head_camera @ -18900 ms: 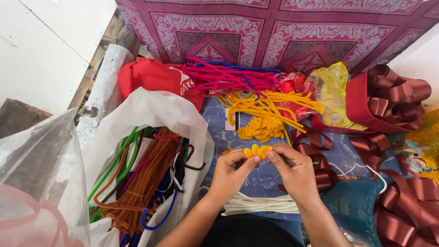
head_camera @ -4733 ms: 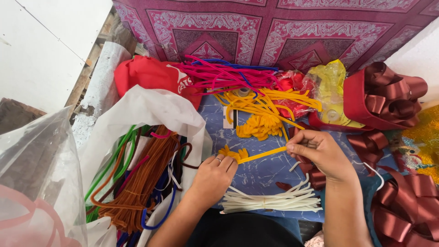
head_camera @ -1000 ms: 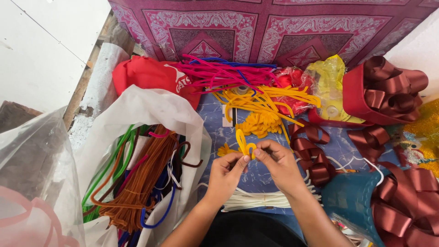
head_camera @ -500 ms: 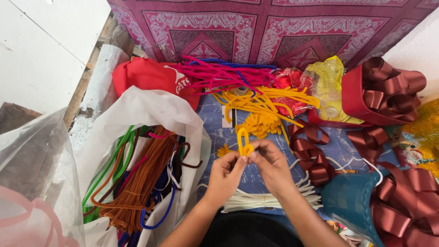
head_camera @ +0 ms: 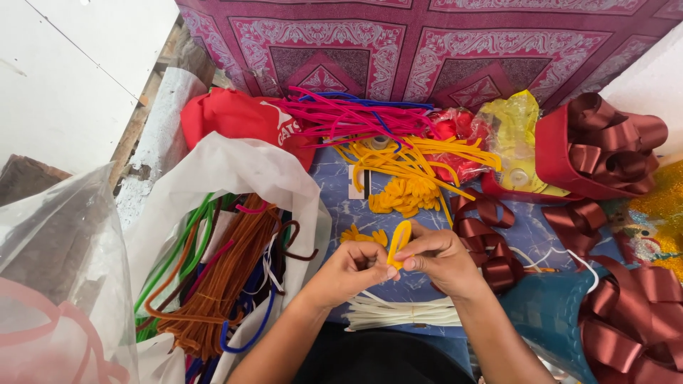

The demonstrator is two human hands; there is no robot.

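Both my hands meet at the centre of the head view. My left hand and my right hand pinch one yellow pipe cleaner bent into a narrow upright loop. Just left of it lies a small yellow folded piece on the blue mat. Beyond the hands sits a heap of folded yellow loops and loose yellow pipe cleaners. A bundle of white stems lies under my wrists.
A white bag on the left holds orange, green, blue and brown pipe cleaners. Pink pipe cleaners lie at the back beside a red cloth. Dark red ribbon bows fill the right side, and a clear bag is at far left.
Over the last second my hands shifted slightly right and closer together, and the yellow loop between them became shorter and tighter. Earlier the pipe cleaner was held out straight.
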